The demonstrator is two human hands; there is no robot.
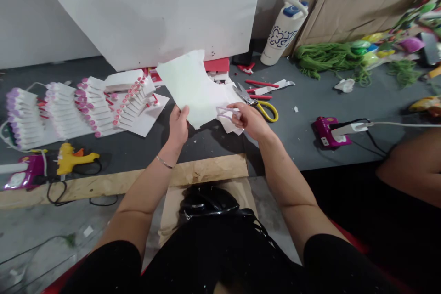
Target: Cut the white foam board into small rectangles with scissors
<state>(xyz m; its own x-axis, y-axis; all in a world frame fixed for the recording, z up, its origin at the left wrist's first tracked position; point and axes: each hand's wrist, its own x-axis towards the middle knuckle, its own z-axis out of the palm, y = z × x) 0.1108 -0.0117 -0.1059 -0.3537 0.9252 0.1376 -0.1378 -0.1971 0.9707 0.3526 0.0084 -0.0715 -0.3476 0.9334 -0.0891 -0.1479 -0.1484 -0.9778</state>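
My left hand (179, 124) pinches the lower left edge of a white sheet (193, 87) with irregular, cut-looking edges, holding it tilted above the table. My right hand (251, 119) is closed at the sheet's lower right, its fingers around a thin, pale lavender looped piece (225, 111) whose kind I cannot make out. Under and beside that hand lie white paper scraps (231, 125). Just past its fingers, scissors with yellow handles (268, 111) rest on the table, near red sticks (263, 83) and a torn white strip (275, 87).
At left stand rows of white pieces with purple and pink tips (62, 108), a yellow glue gun (74, 158) and a purple power strip (34, 172). A white bottle (284, 32), green yarn (327, 57) and another purple power strip (327, 133) are at right. Another person's arm (413, 165) shows at far right.
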